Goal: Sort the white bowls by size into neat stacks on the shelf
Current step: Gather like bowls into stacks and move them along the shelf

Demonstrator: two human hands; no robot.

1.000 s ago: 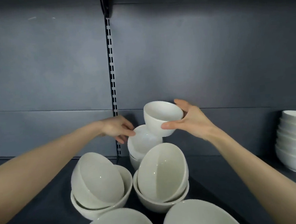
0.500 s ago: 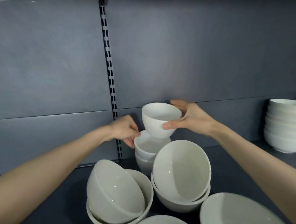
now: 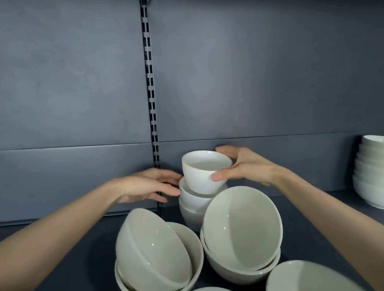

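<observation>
My right hand [image 3: 244, 166] grips a small white bowl [image 3: 202, 174] by its rim and side, tilted, its base sitting in the top of a short stack of small bowls [image 3: 190, 202] near the shelf's back wall. My left hand [image 3: 148, 184] has relaxed fingers touching the left side of that stack. In front, a medium bowl lies tilted inside another on the left [image 3: 153, 252], and a second tilted pair stands to the right [image 3: 240, 230].
A tall neat stack of wide bowls [image 3: 379, 173] stands at the far right of the dark shelf [image 3: 59, 279]. Two more bowl rims [image 3: 309, 278] show at the bottom edge. A slotted upright rail [image 3: 149, 80] runs down the back wall.
The small bowl in my right hand has come down onto the small stack. My left hand has opened and slid along the stack's left side. The view has shifted left.
</observation>
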